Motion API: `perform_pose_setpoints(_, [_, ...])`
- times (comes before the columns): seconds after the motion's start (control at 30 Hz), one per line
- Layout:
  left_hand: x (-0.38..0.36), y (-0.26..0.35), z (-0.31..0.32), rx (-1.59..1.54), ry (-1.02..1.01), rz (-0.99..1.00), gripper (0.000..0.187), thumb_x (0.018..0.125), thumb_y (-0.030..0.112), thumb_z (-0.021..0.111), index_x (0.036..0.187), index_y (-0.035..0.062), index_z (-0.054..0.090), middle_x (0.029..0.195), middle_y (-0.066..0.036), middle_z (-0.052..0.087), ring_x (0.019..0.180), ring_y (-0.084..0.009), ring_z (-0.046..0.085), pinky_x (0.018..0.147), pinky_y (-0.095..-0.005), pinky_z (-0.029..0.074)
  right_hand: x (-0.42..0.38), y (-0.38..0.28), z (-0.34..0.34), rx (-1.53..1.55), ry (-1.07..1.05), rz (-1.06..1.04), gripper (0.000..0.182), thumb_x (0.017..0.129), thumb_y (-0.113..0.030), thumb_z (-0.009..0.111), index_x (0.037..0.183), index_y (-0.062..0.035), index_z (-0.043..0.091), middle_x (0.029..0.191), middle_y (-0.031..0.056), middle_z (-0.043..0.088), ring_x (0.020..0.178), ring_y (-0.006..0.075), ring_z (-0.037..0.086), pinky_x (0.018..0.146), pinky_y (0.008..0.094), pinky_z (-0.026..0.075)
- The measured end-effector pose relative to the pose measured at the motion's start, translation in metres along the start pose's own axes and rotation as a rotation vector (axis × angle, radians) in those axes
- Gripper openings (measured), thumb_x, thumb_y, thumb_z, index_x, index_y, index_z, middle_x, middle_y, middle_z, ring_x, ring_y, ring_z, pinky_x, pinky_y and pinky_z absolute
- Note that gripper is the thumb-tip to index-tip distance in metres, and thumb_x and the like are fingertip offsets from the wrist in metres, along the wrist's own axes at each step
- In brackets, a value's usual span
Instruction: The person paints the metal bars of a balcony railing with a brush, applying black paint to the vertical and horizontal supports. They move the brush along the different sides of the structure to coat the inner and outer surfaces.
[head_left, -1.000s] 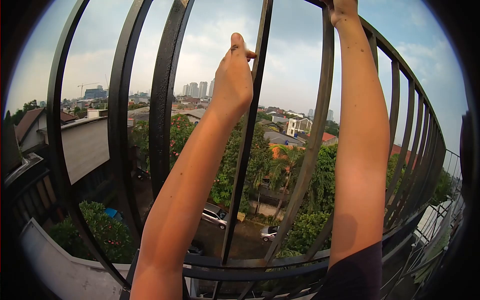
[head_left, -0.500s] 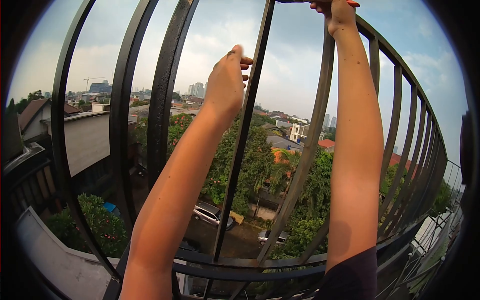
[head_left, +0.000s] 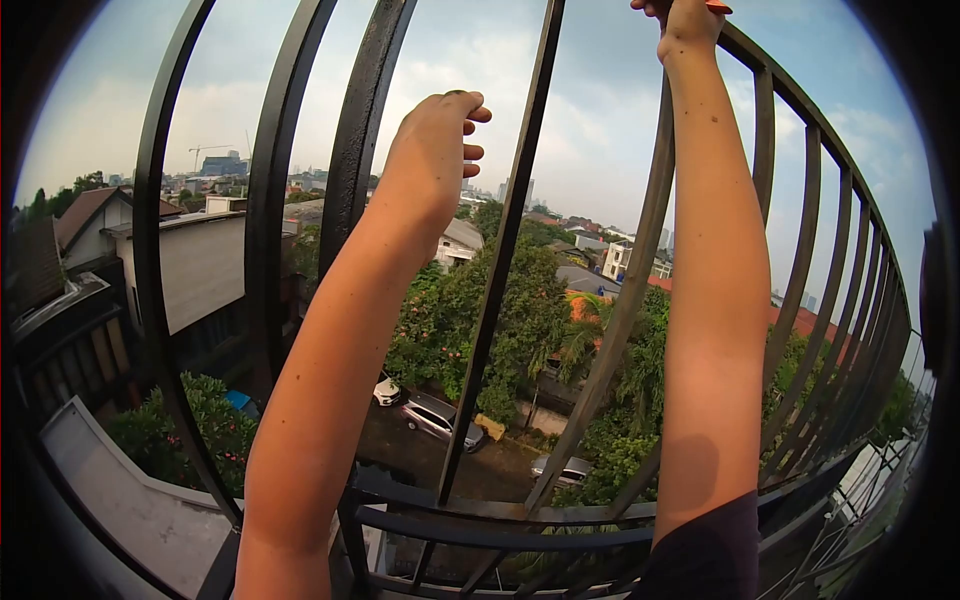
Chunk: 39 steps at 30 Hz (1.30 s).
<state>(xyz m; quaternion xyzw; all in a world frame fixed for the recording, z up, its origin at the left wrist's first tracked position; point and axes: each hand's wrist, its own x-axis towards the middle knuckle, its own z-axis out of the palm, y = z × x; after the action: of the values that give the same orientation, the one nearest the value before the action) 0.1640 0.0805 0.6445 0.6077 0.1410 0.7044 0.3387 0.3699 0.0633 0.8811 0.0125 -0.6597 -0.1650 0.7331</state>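
Observation:
My left hand (head_left: 440, 145) is raised in front of the dark metal railing, between a wide bar (head_left: 352, 130) and a thin bar (head_left: 512, 200). Its fingers are apart and slightly bent, with nothing seen in them; a small dark patch shows at its top. My right hand (head_left: 690, 25) is up at the top edge of the view, by the railing's top rail (head_left: 800, 105). Its fingers are bent and partly cut off by the frame. A bit of something flat and orange (head_left: 718, 6) sticks out of it; its kind cannot be told.
Upright bars (head_left: 275, 150) stand on both sides of my arms, with a lower rail (head_left: 560, 538) beneath. Beyond and far below are trees (head_left: 500, 330), parked cars (head_left: 440, 418), roofs and a pale wall (head_left: 185, 275). A concrete ledge (head_left: 130, 490) lies at lower left.
My left hand has moved slightly left, away from the thin bar. The view has shifted, so the bars appear farther right. My right hand remains at the top with the orange thing.

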Motion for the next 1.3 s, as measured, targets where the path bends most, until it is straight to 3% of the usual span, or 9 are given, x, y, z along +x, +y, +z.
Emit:
perform_pose_setpoints(0.1, [-0.003, -0.001, -0.007, 0.014, -0.01, -0.007, 0.044, 0.098, 0.043, 0.049, 0.114, 0.0056, 0.066, 0.123, -0.013, 0.058, 0.113, -0.026, 0.058, 0.101, -0.0385, 0.045, 0.005, 0.001, -0.01, 0.027, -0.04, 0.14, 0.021, 0.065, 0.009, 0.06, 0.07, -0.0086, 0.05, 0.058, 0.0114, 0.058, 0.043, 0.0223, 0.058, 0.039, 0.0303, 0.043])
perform_pose_setpoints(0.23, [-0.005, -0.003, -0.016, 0.03, -0.014, -0.015, 0.043, 0.098, 0.042, 0.05, 0.114, 0.0054, 0.065, 0.122, -0.013, 0.058, 0.108, -0.0255, 0.061, 0.1, -0.0378, 0.045, -0.001, -0.008, 0.003, -0.022, 0.004, 0.023, 0.02, 0.064, 0.006, 0.064, 0.07, -0.0082, 0.051, 0.058, 0.0107, 0.059, 0.041, 0.0208, 0.056, 0.038, 0.0298, 0.042])
perform_pose_setpoints(0.37, [-0.006, -0.003, -0.019, 0.027, -0.014, -0.032, 0.043, 0.099, 0.042, 0.05, 0.114, 0.0053, 0.065, 0.12, -0.013, 0.059, 0.105, -0.0242, 0.062, 0.099, -0.0375, 0.046, 0.01, -0.012, -0.011, -0.09, -0.195, 0.11, 0.018, 0.066, 0.004, 0.066, 0.067, -0.0078, 0.052, 0.055, 0.01, 0.059, 0.04, 0.0193, 0.056, 0.037, 0.0289, 0.041])
perform_pose_setpoints(0.47, [-0.006, -0.005, -0.021, 0.025, -0.017, -0.052, 0.042, 0.099, 0.041, 0.048, 0.113, 0.0049, 0.066, 0.119, -0.013, 0.06, 0.104, -0.0239, 0.062, 0.098, -0.0375, 0.047, 0.0, -0.018, 0.007, -0.094, -0.057, -0.053, 0.016, 0.065, 0.004, 0.063, 0.065, -0.0077, 0.053, 0.054, 0.0097, 0.058, 0.039, 0.0181, 0.053, 0.037, 0.0285, 0.04])
perform_pose_setpoints(0.7, [-0.014, -0.012, -0.019, 0.015, -0.069, -0.052, 0.041, 0.101, 0.038, 0.046, 0.113, 0.0042, 0.065, 0.118, -0.013, 0.06, 0.104, -0.0243, 0.062, 0.098, -0.0376, 0.048, -0.016, -0.022, -0.008, -0.093, -0.34, 0.124, 0.021, 0.063, 0.006, 0.062, 0.063, -0.0096, 0.048, 0.053, 0.0082, 0.056, 0.039, 0.0179, 0.052, 0.036, 0.0286, 0.037])
perform_pose_setpoints(1.03, [-0.047, -0.034, -0.042, 0.111, -0.093, -0.118, 0.043, 0.103, 0.038, 0.045, 0.116, 0.0028, 0.065, 0.113, -0.011, 0.065, 0.102, -0.0239, 0.065, 0.097, -0.0358, 0.05, -0.129, -0.054, -0.004, -0.043, -0.246, 0.077, 0.027, 0.064, 0.012, 0.058, 0.064, -0.0093, 0.041, 0.055, 0.0061, 0.051, 0.041, 0.016, 0.05, 0.037, 0.0281, 0.039])
perform_pose_setpoints(1.3, [-0.053, -0.076, -0.083, -0.118, -0.212, -0.101, 0.046, 0.105, 0.031, 0.039, 0.124, -0.0046, 0.06, 0.12, -0.016, 0.064, 0.108, -0.0247, 0.063, 0.102, -0.0378, 0.049, -0.293, -0.091, -0.014, -0.049, -0.007, 0.179, 0.022, 0.073, 0.009, 0.057, 0.068, -0.0074, 0.042, 0.058, 0.0058, 0.052, 0.044, 0.0158, 0.052, 0.043, 0.0259, 0.044])
